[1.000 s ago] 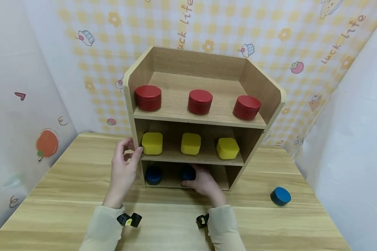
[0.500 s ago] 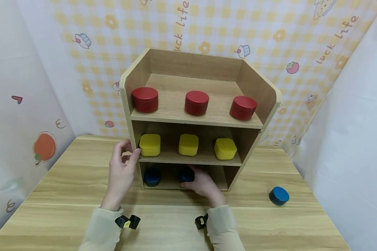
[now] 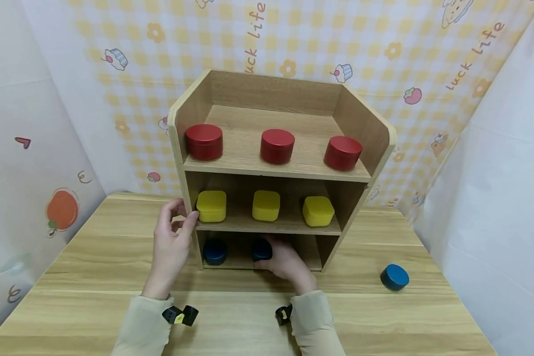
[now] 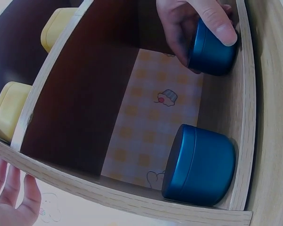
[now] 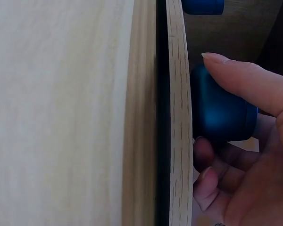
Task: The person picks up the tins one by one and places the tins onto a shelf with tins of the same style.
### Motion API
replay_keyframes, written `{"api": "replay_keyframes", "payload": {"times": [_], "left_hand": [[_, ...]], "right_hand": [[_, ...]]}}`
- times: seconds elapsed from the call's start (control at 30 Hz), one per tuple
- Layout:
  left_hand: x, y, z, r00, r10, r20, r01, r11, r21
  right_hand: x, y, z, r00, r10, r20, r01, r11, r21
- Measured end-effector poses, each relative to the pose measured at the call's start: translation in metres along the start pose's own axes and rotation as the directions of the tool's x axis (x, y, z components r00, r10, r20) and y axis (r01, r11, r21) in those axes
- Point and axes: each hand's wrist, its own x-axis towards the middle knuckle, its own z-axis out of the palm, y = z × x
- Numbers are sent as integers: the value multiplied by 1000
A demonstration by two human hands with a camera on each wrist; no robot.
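A three-tier wooden shelf [image 3: 267, 170] stands on the table. In its bottom tier my right hand [image 3: 287, 259] holds a round blue tin [image 3: 261, 249]. The right wrist view shows the thumb and fingers around this blue tin [image 5: 226, 108], which sits close to the shelf's front edge. Left of it, another blue tin [image 4: 203, 165] stands in the bottom corner. My left hand [image 3: 174, 242] is at the shelf's left side panel, its thumb touching the front edge beside a yellow box [image 3: 211, 206]. Its other fingers [image 4: 30, 195] lie loosely outside the panel.
A third blue tin [image 3: 394, 277] stands on the table [image 3: 360, 321] to the right. Two more yellow boxes [image 3: 266, 205] are on the middle tier. Three red tins [image 3: 277, 146] line the top tier. Patterned cloth hangs behind and at the sides.
The right hand and its blue tin have shifted slightly left along the bottom tier. The left hand keeps its place at the side panel. The whole head view has drifted a little.
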Motion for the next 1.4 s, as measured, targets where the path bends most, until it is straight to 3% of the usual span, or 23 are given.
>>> {"api": "replay_keyframes", "payload": {"times": [0.4,0.67,0.93,1.17,1.4], "left_hand": [[1,0,0,1000,-5,-1,5,1000,-2],[1,-1,0,1000,0,1,0,1000,-3],[1,0,-1,1000,-2,0,2,1000,1],[1,0,-2,1000,16,-6,-16,1000,1],[0,0,-2,1000,16,-1,-16,1000,5]], "right_hand": [[-1,2,-3,1000,4,12,-5,1000,26],[-12,9,-19,1000,22,23,-23,998,62],[-23,12,-35,999,14,40,-15,1000,27],[-33,11,-49,999,50,7,-50,999,9],[-45,17,-62,1000,21,-6,-21,997,72]]}}
